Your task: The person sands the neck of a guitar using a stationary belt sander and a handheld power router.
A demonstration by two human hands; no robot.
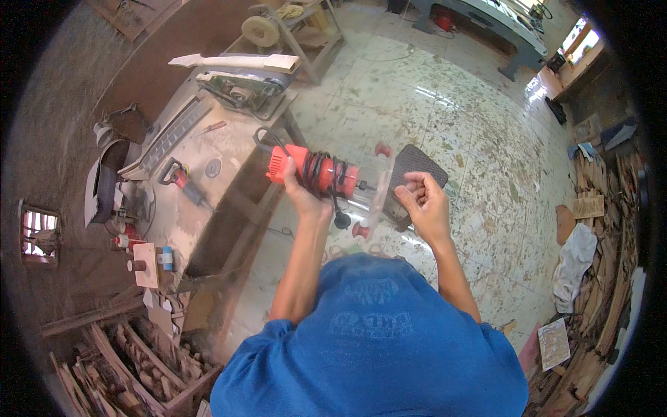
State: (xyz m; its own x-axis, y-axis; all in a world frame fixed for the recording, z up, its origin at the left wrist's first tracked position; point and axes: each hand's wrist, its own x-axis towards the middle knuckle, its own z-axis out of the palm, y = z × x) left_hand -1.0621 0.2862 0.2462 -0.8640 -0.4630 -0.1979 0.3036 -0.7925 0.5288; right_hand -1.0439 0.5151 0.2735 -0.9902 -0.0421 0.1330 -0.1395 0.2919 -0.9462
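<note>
A tiled floor (486, 240) littered with flakes and dust is spread across a workshop. To the left, a dusty worktop (153, 236) is seen running back from a wooden bin (198, 384) packed with offcuts. Along the right edge, wood scraps (601, 278) are piled, with a white sack (575, 254) laid against them. In the foreground, a blue shirt (368, 333) is worn by the person at work. A red power tool (352, 174) is held in mid-view, raised on its side above the floor just beyond the worktop's edge, its clear base (381, 191) turned to the right. A dark textured pad (424, 163) is partly covered by the base and the right hand (427, 212). The tool is gripped near its rear by the left hand (306, 198), its fingers wrapped around the body. The right hand is poised just beside the base, fingers curled with thumb and tips close together; whether anything small is pinched there cannot be told. A red-and-black grinder (182, 181) is laid on the worktop, near a round disc (212, 167). A black cable (316, 170) is coiled around the tool, its plug (342, 220) left hanging below.
</note>
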